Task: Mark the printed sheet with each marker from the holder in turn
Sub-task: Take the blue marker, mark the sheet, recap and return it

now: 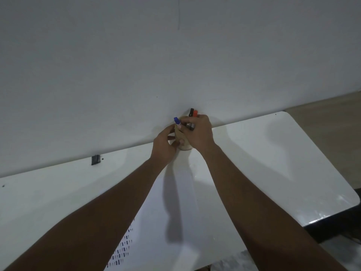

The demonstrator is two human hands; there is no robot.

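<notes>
A pale, beige holder (182,140) stands on the white table (273,153) against the wall. My left hand (164,148) wraps around the holder's left side. My right hand (199,132) reaches over its top, fingers closed around the markers there. A blue-capped marker (176,121) sticks up at the left, a black-capped marker (191,112) and an orange-red-capped marker (195,113) rise behind my right hand. The printed sheet (175,222) lies near me between my forearms, with rows of small coloured marks (123,249) at its lower left.
A plain grey-white wall (175,55) rises right behind the table. A small black clip or bracket (95,159) sits at the table's back edge on the left. The table's rounded right corner (351,200) borders a wood-toned floor (332,118).
</notes>
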